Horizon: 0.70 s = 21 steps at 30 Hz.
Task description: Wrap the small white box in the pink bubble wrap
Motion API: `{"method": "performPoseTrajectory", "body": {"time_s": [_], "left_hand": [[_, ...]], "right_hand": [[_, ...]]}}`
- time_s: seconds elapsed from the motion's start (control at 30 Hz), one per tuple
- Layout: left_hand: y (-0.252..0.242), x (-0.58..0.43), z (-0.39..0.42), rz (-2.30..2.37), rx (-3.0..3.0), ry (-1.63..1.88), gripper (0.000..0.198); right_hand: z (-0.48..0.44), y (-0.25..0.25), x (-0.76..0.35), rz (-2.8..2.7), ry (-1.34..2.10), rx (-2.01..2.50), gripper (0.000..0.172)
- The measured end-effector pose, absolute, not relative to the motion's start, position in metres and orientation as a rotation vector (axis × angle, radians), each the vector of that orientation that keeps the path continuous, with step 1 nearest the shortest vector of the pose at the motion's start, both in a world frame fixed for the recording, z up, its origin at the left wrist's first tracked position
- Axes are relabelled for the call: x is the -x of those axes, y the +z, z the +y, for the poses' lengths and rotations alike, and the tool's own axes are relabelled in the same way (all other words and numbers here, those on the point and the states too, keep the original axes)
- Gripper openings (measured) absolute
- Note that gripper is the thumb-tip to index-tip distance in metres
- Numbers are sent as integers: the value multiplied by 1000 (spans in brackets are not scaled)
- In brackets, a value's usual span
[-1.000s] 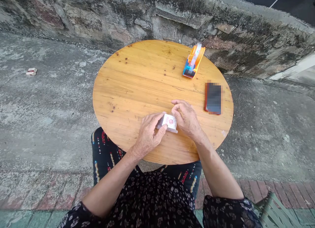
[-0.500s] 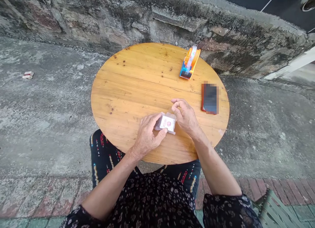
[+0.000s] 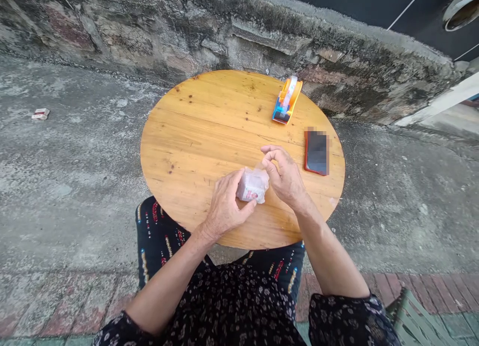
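A small white packet (image 3: 253,186) with a red mark, in clear wrapping, is held just above the near part of a round wooden table (image 3: 194,136). My left hand (image 3: 224,206) grips its left side with curled fingers. My right hand (image 3: 286,176) pinches the wrapping at the packet's upper right corner, thumb and forefinger pressed together.
An orange and blue tape dispenser (image 3: 286,100) stands at the table's far right. A red-cased phone (image 3: 316,152) lies right of my right hand. A rough stone wall (image 3: 239,32) runs behind the table. A small red and white box (image 3: 40,114) lies on the concrete at left.
The packet has turned in my hands, so its printed face now tilts away. My right fingers have shifted to pinch the wrapping at its top corner.
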<state>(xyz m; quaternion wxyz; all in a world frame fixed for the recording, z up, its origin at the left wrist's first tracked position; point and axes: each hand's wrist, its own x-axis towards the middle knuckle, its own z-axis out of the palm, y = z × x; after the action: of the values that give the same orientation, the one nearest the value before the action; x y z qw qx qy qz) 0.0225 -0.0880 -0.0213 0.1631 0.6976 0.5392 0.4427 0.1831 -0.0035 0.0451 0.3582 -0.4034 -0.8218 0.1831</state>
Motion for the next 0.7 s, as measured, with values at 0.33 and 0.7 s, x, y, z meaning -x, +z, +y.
{"method": "performPoseTrajectory", "body": {"time_s": [0.33, 0.7], "left_hand": [[-20, -20, -90, 1468, -2053, 1218, 91], [-25, -21, -89, 1529, -2013, 1186, 95]], "right_hand": [[-3, 62, -186, -2106, 412, 1021, 14], [10, 71, -189, -2120, 400, 1026, 14]]}}
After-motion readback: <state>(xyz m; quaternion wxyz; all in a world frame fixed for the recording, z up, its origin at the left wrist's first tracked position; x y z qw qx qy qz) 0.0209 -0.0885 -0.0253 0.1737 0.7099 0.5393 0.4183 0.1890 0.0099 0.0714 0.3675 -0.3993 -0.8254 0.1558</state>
